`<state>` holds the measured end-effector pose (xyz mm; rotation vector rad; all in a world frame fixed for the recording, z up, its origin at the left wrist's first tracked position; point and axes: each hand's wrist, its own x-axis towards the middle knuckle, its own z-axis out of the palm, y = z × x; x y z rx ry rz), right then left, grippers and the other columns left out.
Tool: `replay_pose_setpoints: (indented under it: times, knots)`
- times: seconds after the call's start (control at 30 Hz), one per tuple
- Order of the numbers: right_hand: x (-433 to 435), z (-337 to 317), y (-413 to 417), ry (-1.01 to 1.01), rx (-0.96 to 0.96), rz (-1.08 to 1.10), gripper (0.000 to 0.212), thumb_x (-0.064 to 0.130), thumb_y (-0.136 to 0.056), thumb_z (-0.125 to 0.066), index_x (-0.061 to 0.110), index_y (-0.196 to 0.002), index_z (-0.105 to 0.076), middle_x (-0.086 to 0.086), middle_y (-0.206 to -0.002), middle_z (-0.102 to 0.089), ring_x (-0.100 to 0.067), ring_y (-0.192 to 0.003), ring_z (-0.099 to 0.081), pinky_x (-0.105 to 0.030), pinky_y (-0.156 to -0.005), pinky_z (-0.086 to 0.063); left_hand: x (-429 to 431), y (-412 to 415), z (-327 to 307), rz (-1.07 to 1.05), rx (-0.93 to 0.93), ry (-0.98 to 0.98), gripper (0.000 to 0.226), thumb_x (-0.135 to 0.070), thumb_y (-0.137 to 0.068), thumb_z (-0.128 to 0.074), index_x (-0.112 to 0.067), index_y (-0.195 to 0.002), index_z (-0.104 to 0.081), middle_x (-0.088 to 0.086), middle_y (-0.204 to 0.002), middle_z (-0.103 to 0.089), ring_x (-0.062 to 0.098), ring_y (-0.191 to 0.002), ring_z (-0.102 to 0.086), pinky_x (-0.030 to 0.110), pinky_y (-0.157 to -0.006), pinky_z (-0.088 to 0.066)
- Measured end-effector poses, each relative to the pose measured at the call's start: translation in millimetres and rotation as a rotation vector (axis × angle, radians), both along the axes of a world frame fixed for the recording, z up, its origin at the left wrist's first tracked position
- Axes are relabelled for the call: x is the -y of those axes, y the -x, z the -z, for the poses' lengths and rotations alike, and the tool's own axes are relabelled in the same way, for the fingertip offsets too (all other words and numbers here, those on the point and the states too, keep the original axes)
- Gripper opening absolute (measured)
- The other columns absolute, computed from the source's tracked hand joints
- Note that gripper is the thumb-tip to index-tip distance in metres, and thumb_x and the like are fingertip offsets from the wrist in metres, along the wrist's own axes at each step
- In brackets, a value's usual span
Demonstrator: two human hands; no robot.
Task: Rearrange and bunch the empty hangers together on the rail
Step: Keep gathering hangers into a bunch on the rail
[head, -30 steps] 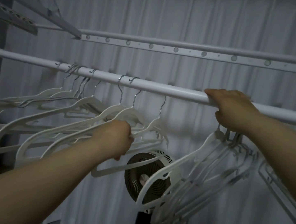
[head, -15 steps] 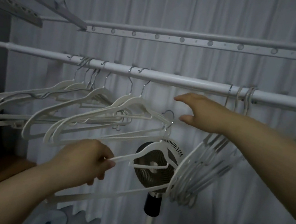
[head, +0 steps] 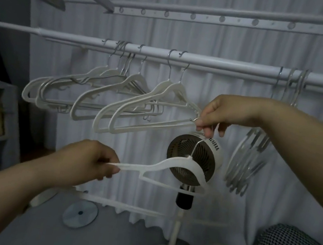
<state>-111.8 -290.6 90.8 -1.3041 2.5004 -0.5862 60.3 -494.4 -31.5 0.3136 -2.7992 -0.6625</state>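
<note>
Some hangers (head: pixel 117 104) hang on the left of the rail (head: pixel 215 64). More hangers (head: pixel 248 160) hang on the right. A fan (head: pixel 195 157) stands between them, lower down.

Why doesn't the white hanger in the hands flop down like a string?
Probably because it is stiff: the hanger keeps its shape though the left hand pinches only one end. It looks thin and open, so likely light. The right hand holds its wire hook, which may swivel or slip.

Location type: domestic laundry or drying area. Indicators: a white rail (head: pixel 205 60) carrying empty hangers (head: pixel 130 99), perforated drying racks (head: pixel 221 19) overhead, pleated curtains (head: pixel 238 44) behind (full height), and a pedestal fan (head: pixel 195 157) on the floor.
</note>
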Motion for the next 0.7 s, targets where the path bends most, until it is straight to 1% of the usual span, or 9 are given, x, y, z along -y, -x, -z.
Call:
replay_pose_setpoints:
  times: [0.03, 0.1, 0.17, 0.23, 0.33, 0.43, 0.57, 0.6, 0.7]
  knots:
    - [-0.4, 1.5, -2.5, -0.009, 0.021, 0.006, 0.019, 0.017, -0.087, -0.057, 0.013, -0.070, -0.064, 0.005, -0.048, -0.063, -0.003, -0.049, -0.059, -0.014, -0.045, -0.046, 1.0, 0.3, 0.9, 0.012, -0.006, 0.017, 0.020, -0.031, -0.086, -0.059, -0.041, -0.068, -0.058, -0.011, -0.073, -0.068, 0.002, -0.070, -0.062, 0.019, -0.072, -0.051]
    - [-0.5, 4.9, -6.8, -0.017, 0.044, 0.026, 0.018, 0.014, -0.087, -0.057, 0.012, -0.071, -0.063, 0.004, -0.044, -0.061, -0.003, -0.046, -0.059, -0.014, -0.042, -0.045, -0.6, 1.6, 3.4, 0.052, -0.036, 0.025, 0.018, -0.031, -0.085, -0.059, -0.045, -0.075, -0.052, -0.021, -0.085, -0.062, -0.005, -0.078, -0.057, 0.009, -0.071, -0.045]
    - [-1.5, 8.1, -10.3, -0.010, 0.049, 0.057, 0.017, 0.011, -0.087, -0.057, 0.012, -0.071, -0.062, 0.004, -0.042, -0.061, -0.004, -0.044, -0.059, -0.014, -0.039, -0.044, -4.8, 4.5, 7.0, 0.070, -0.091, 0.006, 0.012, -0.031, -0.085, -0.059, -0.041, -0.088, -0.053, -0.029, -0.091, -0.050, -0.013, -0.078, -0.047, 0.001, -0.070, -0.038]
    - [-3.2, 10.5, -13.2, 0.012, 0.052, 0.092, 0.014, 0.010, -0.087, -0.058, 0.012, -0.073, -0.062, 0.003, -0.042, -0.061, -0.004, -0.042, -0.060, -0.014, -0.037, -0.044, -9.1, 10.8, 9.6, 0.077, -0.178, 0.009, 0.017, -0.031, -0.085, -0.058, -0.037, -0.101, -0.055, -0.029, -0.094, -0.045, -0.017, -0.077, -0.040, -0.001, -0.069, -0.033]
    - [-5.7, 14.5, -16.0, 0.089, 0.100, 0.152, 0.008, 0.006, -0.087, -0.057, 0.012, -0.082, -0.058, 0.002, -0.039, -0.060, -0.004, -0.037, -0.059, -0.013, -0.034, -0.044, -21.3, 23.0, 11.8, 0.118, -0.270, -0.019, 0.015, -0.028, -0.087, -0.056, -0.037, -0.099, -0.055, -0.033, -0.091, -0.044, -0.017, -0.079, -0.042, -0.002, -0.070, -0.035]
    - [-5.4, 17.5, -17.7, 0.207, 0.162, 0.225, 0.014, 0.002, -0.089, -0.052, 0.014, -0.083, -0.055, 0.002, -0.038, -0.060, -0.006, -0.034, -0.058, -0.014, -0.035, -0.047, -41.8, 36.8, 13.8, 0.180, -0.285, -0.115, 0.008, -0.030, -0.088, -0.054, -0.037, -0.092, -0.056, -0.024, -0.089, -0.055, -0.008, -0.082, -0.053, 0.003, -0.070, -0.040]
    - [-1.4, 18.6, -22.0, 0.392, 0.236, 0.322, 0.018, 0.003, -0.091, -0.049, 0.009, -0.075, -0.053, 0.001, -0.035, -0.059, -0.006, -0.030, -0.057, -0.015, -0.036, -0.048, -70.4, 54.7, 10.6, 0.228, -0.243, -0.324, 0.009, -0.036, -0.087, -0.052, -0.039, -0.079, -0.052, -0.015, -0.080, -0.059, 0.000, -0.076, -0.056, 0.010, -0.068, -0.043]
    - [-0.2, 18.4, -22.7, 0.438, 0.249, 0.344, 0.019, 0.003, -0.091, -0.049, 0.008, -0.073, -0.052, 0.001, -0.034, -0.059, -0.006, -0.029, -0.056, -0.015, -0.035, -0.048, -75.5, 58.6, 8.6, 0.225, -0.228, -0.366, 0.005, -0.039, -0.087, -0.052, -0.034, -0.084, -0.055, -0.012, -0.081, -0.059, 0.002, -0.075, -0.057, 0.014, -0.069, -0.044]
    - [2.7, 15.1, -22.3, 0.560, 0.263, 0.387, 0.021, 0.003, -0.091, -0.048, 0.007, -0.071, -0.050, 0.001, -0.031, -0.057, -0.005, -0.028, -0.055, -0.014, -0.034, -0.046, -85.6, 71.5, 3.5, 0.219, -0.177, -0.424, 0.035, -0.042, -0.082, -0.059, -0.025, -0.112, -0.051, -0.007, -0.077, -0.060, 0.003, -0.067, -0.056, 0.021, -0.064, -0.046]
